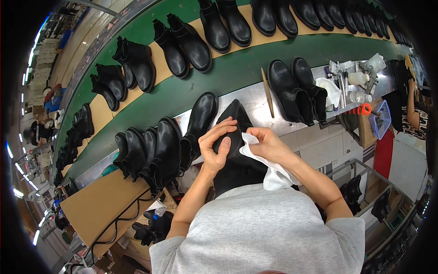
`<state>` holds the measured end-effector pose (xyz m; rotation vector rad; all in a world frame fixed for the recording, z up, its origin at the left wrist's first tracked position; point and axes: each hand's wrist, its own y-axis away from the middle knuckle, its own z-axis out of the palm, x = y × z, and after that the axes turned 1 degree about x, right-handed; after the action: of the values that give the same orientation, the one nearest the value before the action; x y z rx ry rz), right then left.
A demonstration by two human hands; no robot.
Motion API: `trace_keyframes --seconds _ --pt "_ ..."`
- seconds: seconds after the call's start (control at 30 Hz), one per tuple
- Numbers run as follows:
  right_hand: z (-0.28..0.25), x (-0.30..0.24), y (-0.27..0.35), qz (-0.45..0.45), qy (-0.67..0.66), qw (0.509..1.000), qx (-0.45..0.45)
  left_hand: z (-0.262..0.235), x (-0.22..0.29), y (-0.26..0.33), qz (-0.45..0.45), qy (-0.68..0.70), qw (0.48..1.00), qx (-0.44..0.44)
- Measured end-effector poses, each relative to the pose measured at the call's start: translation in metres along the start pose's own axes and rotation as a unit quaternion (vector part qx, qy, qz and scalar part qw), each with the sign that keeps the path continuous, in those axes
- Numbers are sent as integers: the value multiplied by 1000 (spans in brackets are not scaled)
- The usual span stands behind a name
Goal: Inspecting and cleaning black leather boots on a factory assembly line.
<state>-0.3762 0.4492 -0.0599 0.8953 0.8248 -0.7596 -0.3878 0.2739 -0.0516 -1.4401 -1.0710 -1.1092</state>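
Observation:
In front of my chest, a black leather ankle boot (235, 137) is held tilted over the near edge of the bench. The fingers and thumb of my left hand (216, 145) are closed around its left side. My right hand (269, 147) pinches a white cloth (276, 177) close against the boot's right side; the loose end drapes toward my grey shirt. Just left of the held boot, another black boot (203, 112) rests on the metal ledge. My hands hide part of the boot I hold.
Beyond the ledge runs a green belt (237, 68) carrying rows of black boots on tan paper. A wooden stick (267, 92) and a boot pair (292, 89) lie to the right, near plastic bottles (359, 97) and a blue basket (380, 119). Cardboard (102, 208) juts out at left.

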Motion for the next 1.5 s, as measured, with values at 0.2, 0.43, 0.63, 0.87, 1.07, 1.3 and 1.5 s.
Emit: trace_keyframes --seconds 0.2,0.43,0.63,0.87,1.07,1.3,1.5 --pt "-13 -11 -4 198 -208 957 27 1 0 -2 2 -4 1000 -4" --pt "4 -16 0 33 22 999 -13 0 0 -1 -4 -8 1000 6" --pt "-14 -9 -6 211 -239 947 21 1 1 0 -3 -6 1000 0" --pt "-2 -24 -3 197 -81 977 3 -1 1 2 -4 -7 1000 6" --pt "-6 1 -7 150 -143 978 1 -2 0 3 -4 -4 1000 8" --pt "-16 5 -24 195 -117 972 57 -4 1 2 1 -6 1000 6" --pt "-18 -13 -58 -37 275 935 221 -3 1 6 -10 -37 999 12"
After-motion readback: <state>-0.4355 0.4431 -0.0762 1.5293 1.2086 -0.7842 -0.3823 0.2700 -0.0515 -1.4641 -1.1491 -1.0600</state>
